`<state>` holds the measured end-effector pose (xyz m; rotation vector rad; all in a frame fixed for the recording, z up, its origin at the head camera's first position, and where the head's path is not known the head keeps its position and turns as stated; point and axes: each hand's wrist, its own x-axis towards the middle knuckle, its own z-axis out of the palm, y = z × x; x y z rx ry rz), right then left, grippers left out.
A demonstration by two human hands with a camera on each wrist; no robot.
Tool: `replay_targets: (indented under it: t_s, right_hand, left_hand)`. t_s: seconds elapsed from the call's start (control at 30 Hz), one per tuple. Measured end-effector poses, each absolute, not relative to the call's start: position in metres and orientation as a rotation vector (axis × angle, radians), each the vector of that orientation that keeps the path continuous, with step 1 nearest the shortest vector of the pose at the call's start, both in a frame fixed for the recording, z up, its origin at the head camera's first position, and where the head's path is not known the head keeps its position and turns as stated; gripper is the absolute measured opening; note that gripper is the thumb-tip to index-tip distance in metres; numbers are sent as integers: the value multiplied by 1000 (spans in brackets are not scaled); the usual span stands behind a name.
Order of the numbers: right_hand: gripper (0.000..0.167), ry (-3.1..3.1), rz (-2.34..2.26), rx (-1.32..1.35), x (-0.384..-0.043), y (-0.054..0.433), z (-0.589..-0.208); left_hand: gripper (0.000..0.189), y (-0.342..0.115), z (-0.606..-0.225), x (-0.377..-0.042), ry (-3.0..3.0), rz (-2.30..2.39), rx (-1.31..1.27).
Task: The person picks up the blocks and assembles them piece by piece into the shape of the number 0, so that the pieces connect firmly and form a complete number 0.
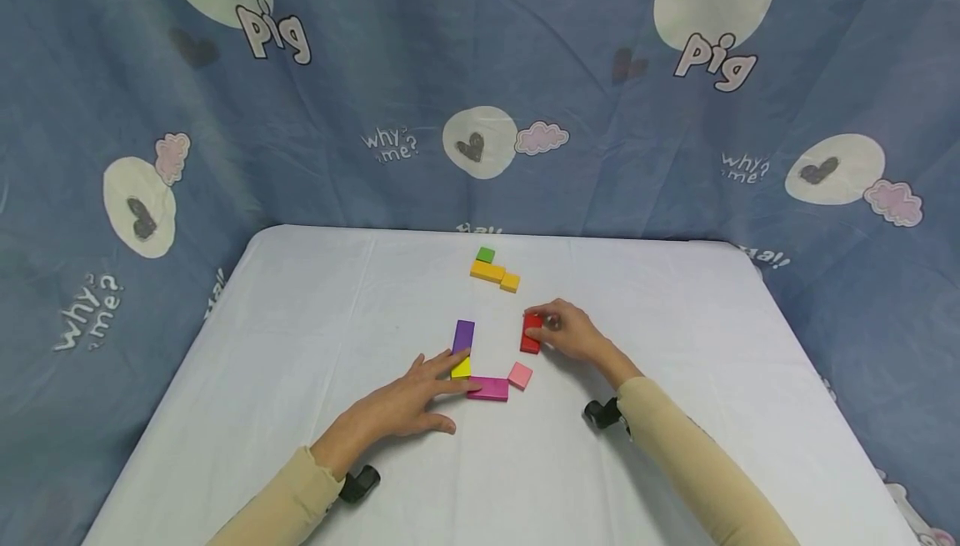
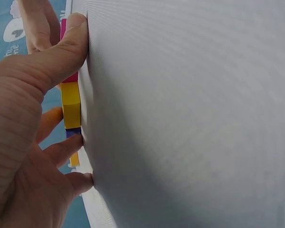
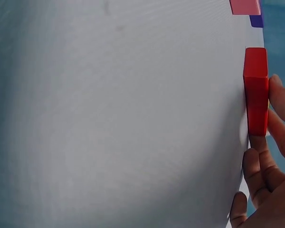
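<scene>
Mid-frame, we note left hand (image 1: 405,403), fingers apart, seemingly steadying magenta rectangular block (image 1: 491,390); right hand (image 1: 573,333) pinches red rectangular block (image 1: 530,345).

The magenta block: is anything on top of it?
One of the fingers of the left hand lies over the left end of the magenta block; the rest of its top is bare. Whatever that finger covers, and the block's underside, cannot be seen.

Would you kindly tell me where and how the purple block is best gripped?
Probably the far end of the purple block, pinched across its long sides from above: that end is uncovered, while the left hand overlaps the near end.
</scene>
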<state>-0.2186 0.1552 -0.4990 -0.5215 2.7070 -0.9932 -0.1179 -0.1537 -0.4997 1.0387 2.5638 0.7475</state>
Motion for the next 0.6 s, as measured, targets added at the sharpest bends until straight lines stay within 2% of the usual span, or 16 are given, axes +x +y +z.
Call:
replay_targets:
  t_s: [0.6]
  right_hand:
    - [38,2690,-999,-599,-213,153,-498]
  left_hand:
    - [69,-152,-498,-117,2544,759,1006]
